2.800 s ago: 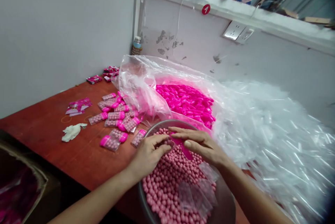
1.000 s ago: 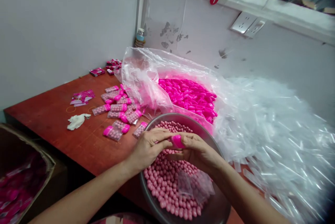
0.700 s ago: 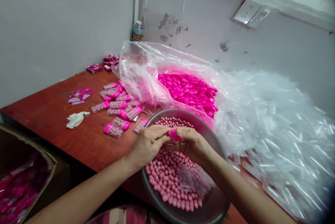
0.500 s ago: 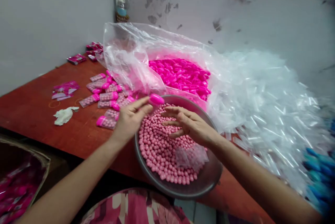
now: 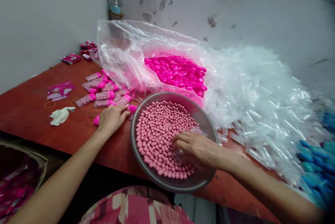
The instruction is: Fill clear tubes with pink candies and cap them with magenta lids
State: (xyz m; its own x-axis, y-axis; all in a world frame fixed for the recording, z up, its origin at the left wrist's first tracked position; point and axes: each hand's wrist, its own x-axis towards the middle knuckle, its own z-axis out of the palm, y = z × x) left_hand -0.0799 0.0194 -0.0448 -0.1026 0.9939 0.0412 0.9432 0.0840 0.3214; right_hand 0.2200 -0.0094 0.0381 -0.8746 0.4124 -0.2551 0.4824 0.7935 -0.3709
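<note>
My left hand (image 5: 112, 118) is low over the table, left of the bowl, with its fingers closed at a tube whose pink cap (image 5: 132, 108) shows just past the fingertips. The tube's body is mostly hidden. Beside it lie several clear tubes (image 5: 105, 95) filled with pink beads and closed with pink caps. A grey metal bowl (image 5: 209, 119) holds a heap of pink round beads (image 5: 159, 136). Inside it, my right hand (image 5: 195, 147) has its fingers curled around clear empty tubes (image 5: 179, 154), partly covered by the hand. More clear plastic (image 5: 199, 131) shows behind the knuckles.
Behind the bowl, a plastic bag (image 5: 123, 53) lies open on pink caps (image 5: 178, 74). A large pile of clear tubes (image 5: 256, 105) spreads to the right, near blue items (image 5: 314, 161). Pink packets (image 5: 60, 89) and a crumpled white scrap (image 5: 61, 116) lie left. A box (image 5: 39, 157) stands lower left.
My left hand has moved left and down from above the bowl to the table with the capped tube. My right hand has lowered into the bowl and closed on the clear tubes there.
</note>
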